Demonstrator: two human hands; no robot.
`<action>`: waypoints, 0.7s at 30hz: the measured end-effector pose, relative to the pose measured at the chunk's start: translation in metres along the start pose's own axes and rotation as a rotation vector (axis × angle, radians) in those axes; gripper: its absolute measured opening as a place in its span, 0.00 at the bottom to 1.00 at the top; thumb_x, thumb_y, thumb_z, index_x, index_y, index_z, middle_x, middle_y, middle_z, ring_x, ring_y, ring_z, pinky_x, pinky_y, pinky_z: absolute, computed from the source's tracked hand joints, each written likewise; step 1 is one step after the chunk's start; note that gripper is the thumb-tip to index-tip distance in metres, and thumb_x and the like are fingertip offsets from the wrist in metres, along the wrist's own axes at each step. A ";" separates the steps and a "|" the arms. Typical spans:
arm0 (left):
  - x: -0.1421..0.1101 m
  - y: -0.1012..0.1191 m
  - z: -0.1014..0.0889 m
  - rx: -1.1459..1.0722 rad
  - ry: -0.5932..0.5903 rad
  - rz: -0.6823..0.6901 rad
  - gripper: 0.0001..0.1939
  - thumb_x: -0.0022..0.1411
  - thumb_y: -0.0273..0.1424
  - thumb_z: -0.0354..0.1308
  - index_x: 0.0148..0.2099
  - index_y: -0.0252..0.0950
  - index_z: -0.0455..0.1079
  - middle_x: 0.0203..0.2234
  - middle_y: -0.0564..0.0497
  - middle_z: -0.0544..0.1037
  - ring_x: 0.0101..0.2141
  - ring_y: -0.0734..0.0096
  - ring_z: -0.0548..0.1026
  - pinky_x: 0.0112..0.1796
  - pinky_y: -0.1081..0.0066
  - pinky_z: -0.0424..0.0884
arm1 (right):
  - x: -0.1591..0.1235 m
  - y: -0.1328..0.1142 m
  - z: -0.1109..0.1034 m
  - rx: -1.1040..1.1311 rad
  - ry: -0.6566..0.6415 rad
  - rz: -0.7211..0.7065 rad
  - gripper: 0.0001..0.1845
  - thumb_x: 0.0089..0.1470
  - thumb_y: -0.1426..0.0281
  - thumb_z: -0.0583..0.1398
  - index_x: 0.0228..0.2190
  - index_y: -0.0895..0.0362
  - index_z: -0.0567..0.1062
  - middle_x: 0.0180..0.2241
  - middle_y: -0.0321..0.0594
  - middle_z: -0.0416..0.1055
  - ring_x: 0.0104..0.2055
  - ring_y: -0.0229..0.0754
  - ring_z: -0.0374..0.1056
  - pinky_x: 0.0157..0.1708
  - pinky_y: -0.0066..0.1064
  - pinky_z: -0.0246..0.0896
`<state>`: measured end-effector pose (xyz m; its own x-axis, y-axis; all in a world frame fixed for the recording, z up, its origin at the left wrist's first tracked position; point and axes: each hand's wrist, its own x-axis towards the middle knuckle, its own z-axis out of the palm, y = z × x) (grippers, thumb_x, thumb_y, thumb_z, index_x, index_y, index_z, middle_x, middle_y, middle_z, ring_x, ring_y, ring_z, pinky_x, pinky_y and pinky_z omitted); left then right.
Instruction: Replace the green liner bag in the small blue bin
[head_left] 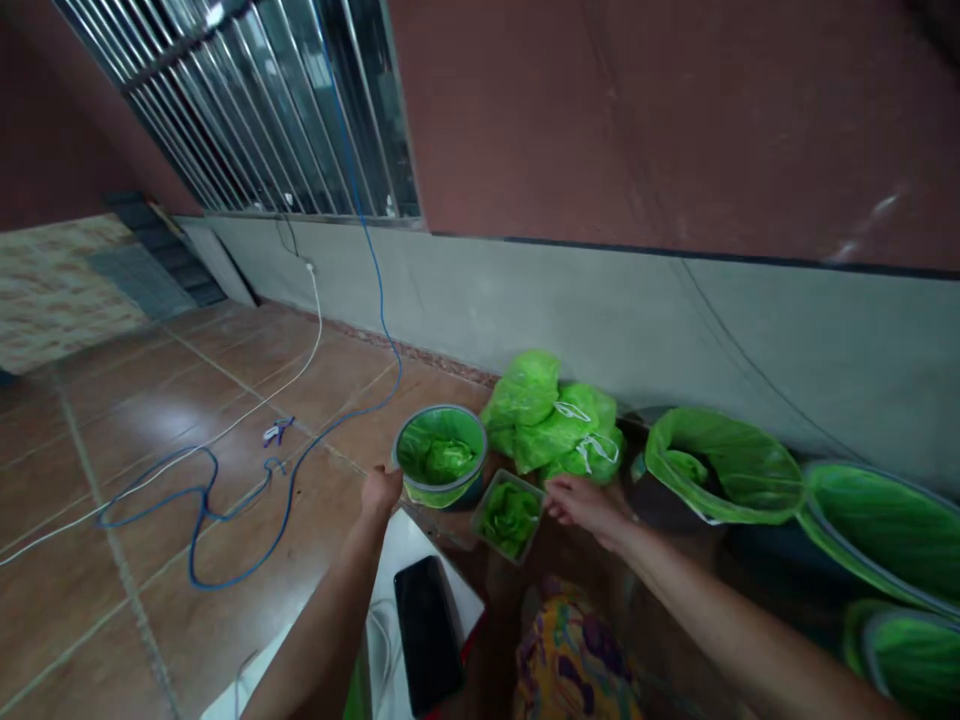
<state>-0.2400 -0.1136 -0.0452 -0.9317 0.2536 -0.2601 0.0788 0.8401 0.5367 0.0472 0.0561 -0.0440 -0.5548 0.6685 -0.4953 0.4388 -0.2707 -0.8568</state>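
Note:
My left hand (382, 491) is closed at the left rim of a round bucket (399, 437) lined with a green mesh bag. Inside the bucket lies a clump of bright green material (448, 461), which looks like plastic or mesh. Just to the right, a small square tub (513, 552) holds crumpled green pieces (510, 515). Beside the tub's right corner is my right hand (576, 500), its fingers curled together. Whether it grips the tub's rim or a small piece is hidden by blur.
Tied green bags (559, 415) are piled against the wall. Green-lined buckets (757, 460) stand at right. A black phone (429, 635) lies on a white surface (469, 600) by my left arm. A blue hose or cable (289, 530) loops across the tiled floor (67, 600).

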 end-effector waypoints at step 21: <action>0.048 0.020 0.002 0.074 -0.121 0.049 0.13 0.55 0.32 0.53 0.28 0.29 0.75 0.21 0.41 0.77 0.29 0.61 0.77 0.25 0.73 0.63 | 0.093 -0.050 0.099 0.130 -0.070 0.213 0.07 0.60 0.68 0.56 0.31 0.59 0.68 0.24 0.35 0.70 0.22 0.32 0.67 0.23 0.23 0.63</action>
<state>-0.2824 -0.0836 -0.0486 -0.8770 0.3472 -0.3321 0.1530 0.8570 0.4920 -0.0963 0.0635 -0.0620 -0.5092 0.5381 -0.6717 0.4591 -0.4903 -0.7408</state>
